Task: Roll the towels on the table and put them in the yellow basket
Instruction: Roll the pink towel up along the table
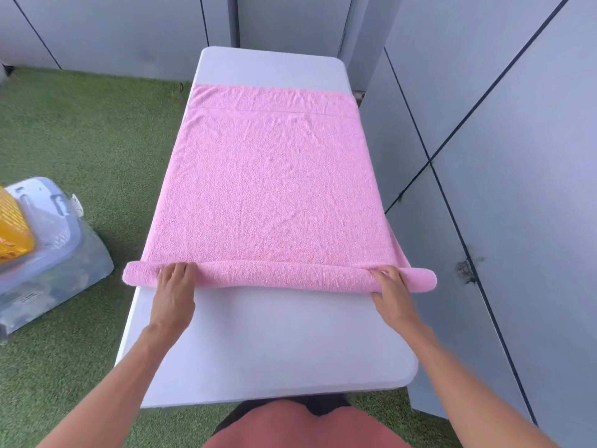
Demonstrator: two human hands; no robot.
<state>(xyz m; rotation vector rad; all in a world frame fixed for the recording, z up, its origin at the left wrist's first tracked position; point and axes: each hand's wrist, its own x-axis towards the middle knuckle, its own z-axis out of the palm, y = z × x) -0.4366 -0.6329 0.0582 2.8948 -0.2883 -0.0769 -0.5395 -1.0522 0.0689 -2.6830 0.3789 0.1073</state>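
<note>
Two bare hands reach forward over the near half of the white table, arms stretched out from the bottom corners of the head view. The left hand lies on the left part of the rolled edge of the pink towel, its fingers curled over the top of the roll and gripping it. The right hand grasps the roll near its right end, fingers over the top and thumb against the near side. The towel lies spread flat along the table, lightly creased, with a stitched band near its far edge; only its near edge is wound into a thin roll that runs across the table and sticks out past both sides. The yellow basket sits at the left edge of the view, on a clear plastic bin standing on green turf
</note>
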